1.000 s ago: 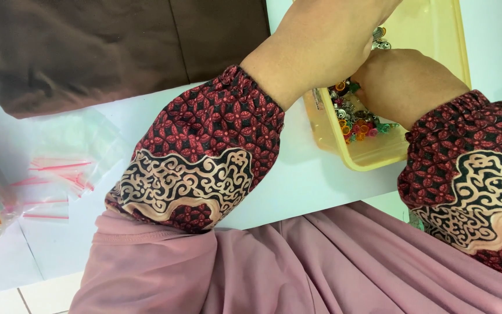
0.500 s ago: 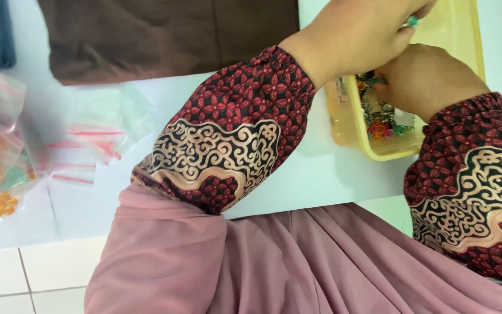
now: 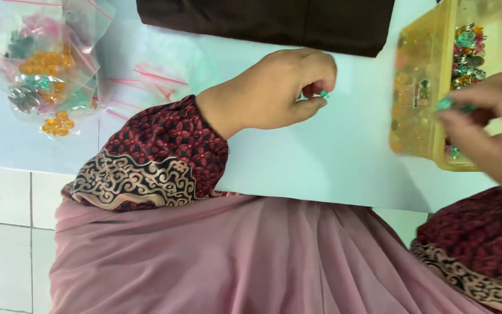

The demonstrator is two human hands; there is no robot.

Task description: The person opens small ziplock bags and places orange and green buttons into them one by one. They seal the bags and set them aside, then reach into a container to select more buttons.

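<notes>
Left hand (image 3: 274,93) curled over the white table (image 3: 321,163), thumb and fingertips pinching a small teal bead (image 3: 324,93), well left of the yellow plastic tub (image 3: 422,87). Right hand (image 3: 489,136), blurred, at the tub's near wall, fingers closed on a small green piece (image 3: 444,104). Inside the tub, mixed coloured beads (image 3: 467,49). Far left of the tub, clear zip bags (image 3: 47,64) of orange and green beads. Brown cloth (image 3: 262,20) beyond the left hand.

free: white tabletop (image 3: 321,168) between hands | blocked: yellow tub (image 3: 422,87) (right), brown cloth (image 3: 262,23)
</notes>
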